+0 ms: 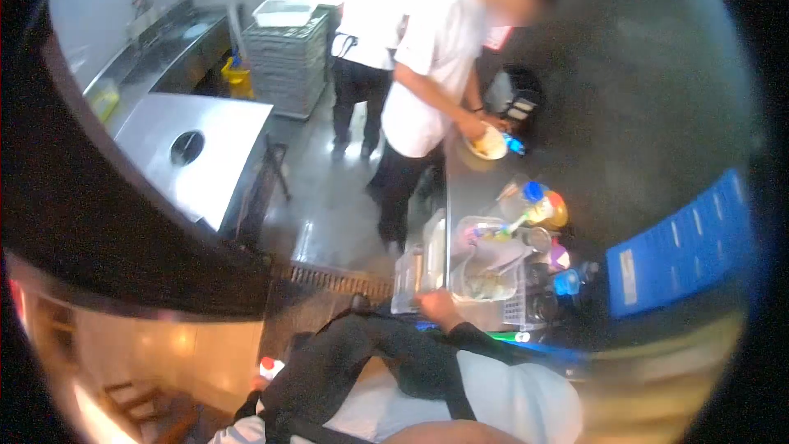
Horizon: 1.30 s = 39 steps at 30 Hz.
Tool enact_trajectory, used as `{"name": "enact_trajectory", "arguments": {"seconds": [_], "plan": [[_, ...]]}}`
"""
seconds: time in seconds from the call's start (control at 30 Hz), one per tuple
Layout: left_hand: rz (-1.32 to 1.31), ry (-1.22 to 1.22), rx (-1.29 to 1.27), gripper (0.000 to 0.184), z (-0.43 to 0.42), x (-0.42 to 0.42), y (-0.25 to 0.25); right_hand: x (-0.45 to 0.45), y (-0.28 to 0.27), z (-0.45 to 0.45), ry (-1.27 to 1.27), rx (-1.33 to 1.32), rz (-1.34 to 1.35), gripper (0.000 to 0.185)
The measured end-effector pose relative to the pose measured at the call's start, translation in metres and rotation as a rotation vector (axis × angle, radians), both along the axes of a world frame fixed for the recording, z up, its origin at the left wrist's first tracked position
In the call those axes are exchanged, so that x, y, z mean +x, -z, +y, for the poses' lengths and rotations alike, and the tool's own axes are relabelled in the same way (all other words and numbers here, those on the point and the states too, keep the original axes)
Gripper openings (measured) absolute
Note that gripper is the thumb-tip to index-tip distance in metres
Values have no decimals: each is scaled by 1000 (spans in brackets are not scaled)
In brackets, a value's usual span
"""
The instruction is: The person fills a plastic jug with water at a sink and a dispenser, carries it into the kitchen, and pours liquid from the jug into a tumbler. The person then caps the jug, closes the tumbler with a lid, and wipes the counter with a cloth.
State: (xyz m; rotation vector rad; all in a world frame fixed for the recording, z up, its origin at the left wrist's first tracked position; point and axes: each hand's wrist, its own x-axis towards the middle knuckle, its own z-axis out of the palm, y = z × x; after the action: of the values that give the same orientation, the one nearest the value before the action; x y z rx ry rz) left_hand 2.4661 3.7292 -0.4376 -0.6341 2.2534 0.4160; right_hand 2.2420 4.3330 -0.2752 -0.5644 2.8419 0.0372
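Now, the right hand looks half curled at the near end of the clear bin, beside the counter; whether it grips, can't tell. The left hand's unreadable too. Likely bin-handling; shifting it would need a firm hold. Long axis? Forward, along the counter's edge.

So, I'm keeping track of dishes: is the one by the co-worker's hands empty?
No, not empty: yellowish contents show inside the pale dish, though blur hides what they are.
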Motion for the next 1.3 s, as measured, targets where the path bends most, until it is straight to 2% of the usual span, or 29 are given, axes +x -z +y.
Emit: {"name": "enact_trajectory", "arguments": {"seconds": [0.07, 0.13, 0.17, 0.2, 0.23, 0.27, 0.33, 0.43, 0.5, 0.53, 0.63, 0.7, 0.77, 0.87, 0.93, 1.0, 1.1, 1.17, 1.3], "plan": [[21, 3, 8, 56, 1, -20, 3, 2, 2, 9, 0, -56, 10, 18], [62, 22, 19, 55, -2, -39, 4, 10, 8, 11, -110, -90, 98, 17], [85, 33, 24, 54, -7, -48, 6, 7, 17, 12, -87, 43, -65, 30], [105, 50, 27, 54, -13, -56, 5, 6, 14, 8, -72, 110, -86, 33], [121, 66, 33, 53, -20, -64, 5, 7, 23, 7, -58, 141, -125, 33], [136, 80, 49, 52, -25, -76, 6, 13, 16, 5, -49, 24, -32, 26], [159, 100, 74, 51, -30, -100, 2, 4, -6, -15, 29, 132, -89, 12], [190, 97, 97, 50, -30, -130, -2, -10, 0, -30, 151, 42, -83, 15], [201, 98, 110, 48, -25, -150, -7, -28, -3, -49, 376, -121, -151, 19], [204, 102, 115, 48, -24, -158, -10, -40, 2, -57, 389, -128, -160, 19], [208, 108, 127, 46, -18, -186, -16, -87, 15, -78, 380, -234, -208, 21], [204, 109, 130, 45, -12, -207, -22, -127, 21, -88, 199, -184, -262, 25], [203, 107, 127, 44, -7, -231, -28, -168, 47, -95, 211, -182, -247, 25], [201, 97, 115, 42, -2, -272, -48, -236, 73, -90, 207, -189, -292, 28], [205, 89, 99, 41, -2, -301, -68, -280, 73, -83, 192, -141, -482, 31], [214, 85, 92, 40, -1, -332, -88, -319, 84, -80, 205, -159, -504, 32], [271, 64, 82, 39, 6, -383, -119, -382, 103, -67, 181, -137, -438, 31], [338, 46, 75, 38, 7, -417, -140, -416, 106, -62, 221, -211, -390, 25], [550, 49, 4, 36, 19, -496, -191, -449, 126, -47, 268, -323, -274, 24]]}}
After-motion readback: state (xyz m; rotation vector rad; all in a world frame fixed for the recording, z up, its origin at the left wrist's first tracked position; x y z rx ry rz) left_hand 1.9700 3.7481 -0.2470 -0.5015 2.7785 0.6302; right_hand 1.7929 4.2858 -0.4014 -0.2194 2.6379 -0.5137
